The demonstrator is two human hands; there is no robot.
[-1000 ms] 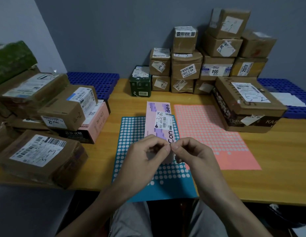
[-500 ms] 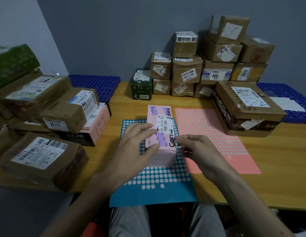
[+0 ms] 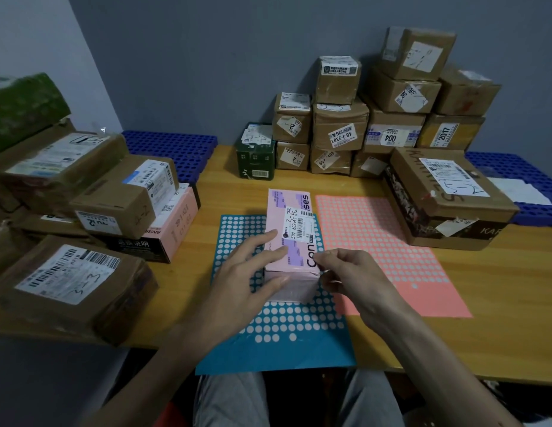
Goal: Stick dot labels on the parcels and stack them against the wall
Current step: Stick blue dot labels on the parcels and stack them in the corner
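Observation:
A long pink parcel [image 3: 294, 229] with a white shipping label lies on the blue dot-label sheet [image 3: 277, 343] in the middle of the wooden table [image 3: 499, 303]. My left hand [image 3: 247, 272] grips its near left side, fingers on top and thumb on the front face. My right hand [image 3: 351, 275] is at the parcel's near right corner, thumb and forefinger pinched together on what seems a dot label, too small to make out. A coral dot-label sheet [image 3: 391, 257] lies to the right. Several labelled brown parcels [image 3: 339, 124] are stacked against the back wall.
A pile of brown and pink parcels [image 3: 68, 272] fills the table's left side. A large flat box [image 3: 447, 195] sits at the right and a dark green box [image 3: 256, 158] at the stack's left end. Blue perforated mats [image 3: 176, 149] lie behind, left and right.
My hands have parted from their joined pinch in front of the parcel. The left hand went onto the parcel's left side, and the right hand stayed pinched at its right corner.

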